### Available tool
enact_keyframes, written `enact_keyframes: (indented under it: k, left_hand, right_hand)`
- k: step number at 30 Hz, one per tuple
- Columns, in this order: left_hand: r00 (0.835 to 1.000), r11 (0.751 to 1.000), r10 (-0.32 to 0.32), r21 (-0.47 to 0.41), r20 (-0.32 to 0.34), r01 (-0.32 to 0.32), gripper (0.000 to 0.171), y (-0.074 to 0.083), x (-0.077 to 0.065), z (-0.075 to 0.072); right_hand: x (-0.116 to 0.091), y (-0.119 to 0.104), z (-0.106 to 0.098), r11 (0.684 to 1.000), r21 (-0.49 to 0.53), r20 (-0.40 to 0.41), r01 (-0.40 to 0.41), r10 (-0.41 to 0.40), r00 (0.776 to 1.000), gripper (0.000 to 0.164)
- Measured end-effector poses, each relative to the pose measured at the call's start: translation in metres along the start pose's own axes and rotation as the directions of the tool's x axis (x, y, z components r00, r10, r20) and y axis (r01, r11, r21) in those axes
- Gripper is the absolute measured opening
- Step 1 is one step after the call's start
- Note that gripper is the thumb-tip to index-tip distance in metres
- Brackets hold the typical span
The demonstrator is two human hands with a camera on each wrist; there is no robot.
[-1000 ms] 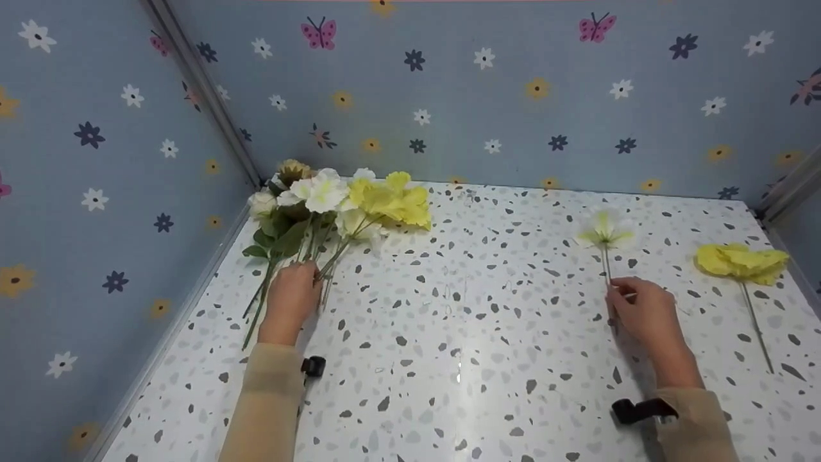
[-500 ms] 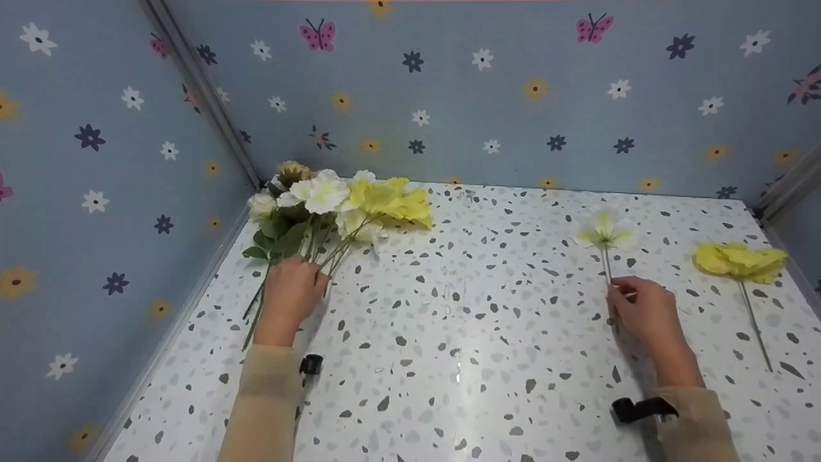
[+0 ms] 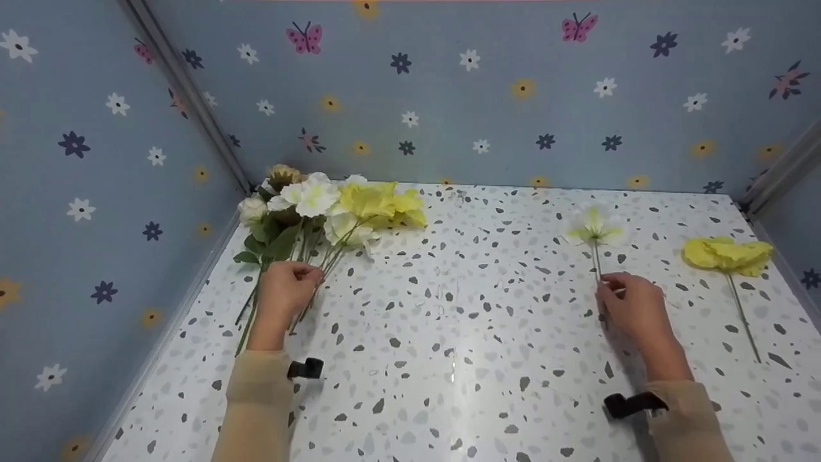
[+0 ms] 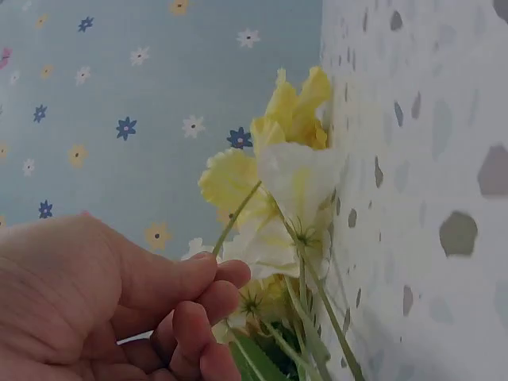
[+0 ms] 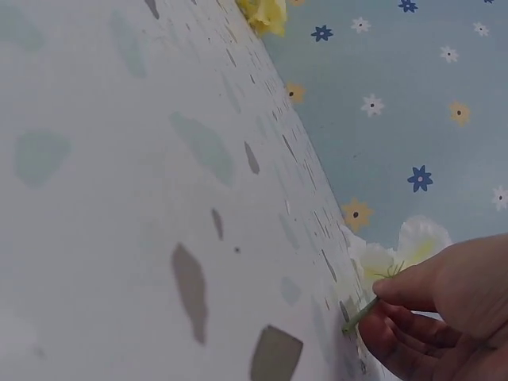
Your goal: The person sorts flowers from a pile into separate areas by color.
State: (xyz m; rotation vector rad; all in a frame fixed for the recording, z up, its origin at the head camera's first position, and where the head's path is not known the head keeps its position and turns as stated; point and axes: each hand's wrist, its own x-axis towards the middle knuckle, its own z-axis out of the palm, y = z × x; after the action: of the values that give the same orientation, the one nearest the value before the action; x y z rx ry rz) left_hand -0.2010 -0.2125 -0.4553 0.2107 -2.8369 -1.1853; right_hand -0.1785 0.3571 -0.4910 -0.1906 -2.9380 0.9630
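Note:
At the left, my left hand [image 3: 285, 292] pinches a thin green stem [image 4: 236, 218] between thumb and forefinger. That stem runs up toward the yellow flowers [image 3: 375, 202] of a bunch; exactly which bloom it bears is unclear. White flowers [image 3: 314, 194], a cream rose-like flower [image 3: 253, 209] and green leaves [image 3: 276, 240] lie in the same bunch, other stems passing beside the hand. On the right, my right hand [image 3: 635, 305] pinches the stem of a single white flower [image 3: 595, 228] with a yellow-green centre. Its lower stem is partly hidden by the fingers.
Right of that hand a lone yellow flower [image 3: 728, 255] lies on the speckled white table [image 3: 449, 359]. A blue patterned wall [image 3: 442, 90] closes off the back, with another panel [image 3: 109, 212] along the left side.
My left hand has turned so its thumb and forefinger show, pinching a stem at the right side of the bunch. The view has shifted slightly. My right hand keeps its hold on the white flower.

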Motion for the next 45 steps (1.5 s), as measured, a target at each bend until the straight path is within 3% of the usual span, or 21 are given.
enact_keyframes:
  k: [3,7,10,14,16,19,22,27,32,35,38,41,45]
  left_hand:
    - [0.994,0.975,-0.107,-0.192,0.024,0.109,0.020,0.007,-0.002,0.000]
    - [0.984,0.878,-0.156,-0.445,0.083,0.176,0.021,0.020,-0.005,0.003]
    - [0.984,0.787,-0.127,-0.592,0.121,0.175,0.022,0.032,-0.008,0.008]
    - [0.984,0.628,-0.062,-0.759,0.169,0.170,0.019,0.050,-0.013,0.023]
    - [0.980,0.561,-0.018,-0.809,0.200,0.176,0.018,0.059,-0.018,0.034]
    - [0.967,0.506,0.053,-0.841,0.250,0.190,0.018,0.072,-0.025,0.052]
    - [0.949,0.513,0.124,-0.837,0.290,0.188,0.019,0.082,-0.033,0.067]
    - [0.925,0.568,0.226,-0.813,0.306,0.130,0.019,0.090,-0.042,0.089]
    - [0.918,0.633,0.291,-0.774,0.270,0.027,0.012,0.096,-0.050,0.103]
    - [0.916,0.653,0.319,-0.757,0.245,-0.025,0.010,0.098,-0.052,0.108]
    - [0.916,0.635,0.332,-0.772,0.224,-0.041,0.012,0.100,-0.053,0.110]
    - [0.936,0.579,0.291,-0.815,0.200,-0.006,0.011,0.099,-0.051,0.110]
    - [0.967,0.487,0.155,-0.868,0.200,0.101,0.007,0.094,-0.045,0.109]
  right_hand:
    - [-0.001,-0.002,-0.002,1.000,0.003,-0.005,-0.021,0.021,1.000,0.043]
    - [-0.005,-0.010,-0.006,0.999,0.008,-0.055,-0.031,0.032,0.998,0.045]
    - [-0.008,-0.021,-0.007,1.000,0.031,-0.100,-0.003,0.006,0.995,0.043]
    - [-0.013,-0.041,-0.004,0.995,0.082,-0.106,0.056,-0.047,0.993,0.042]
    - [-0.016,-0.050,-0.002,0.991,0.099,-0.089,0.085,-0.077,0.993,0.042]
    - [-0.019,-0.058,0.001,0.985,0.119,-0.063,0.123,-0.116,0.991,0.041]
    - [-0.021,-0.065,0.005,0.980,0.140,-0.044,0.143,-0.139,0.989,0.040]
    - [-0.023,-0.073,0.011,0.971,0.186,-0.015,0.150,-0.150,0.989,0.037]
    - [-0.027,-0.083,0.016,0.957,0.232,0.000,0.172,-0.177,0.984,0.033]
    - [-0.031,-0.090,0.018,0.946,0.264,0.007,0.190,-0.199,0.980,0.030]
    - [-0.034,-0.097,0.020,0.932,0.301,0.020,0.201,-0.217,0.976,0.027]
    - [-0.037,-0.102,0.023,0.921,0.329,0.029,0.209,-0.231,0.973,0.026]
    - [-0.038,-0.103,0.025,0.918,0.334,0.030,0.216,-0.239,0.970,0.025]
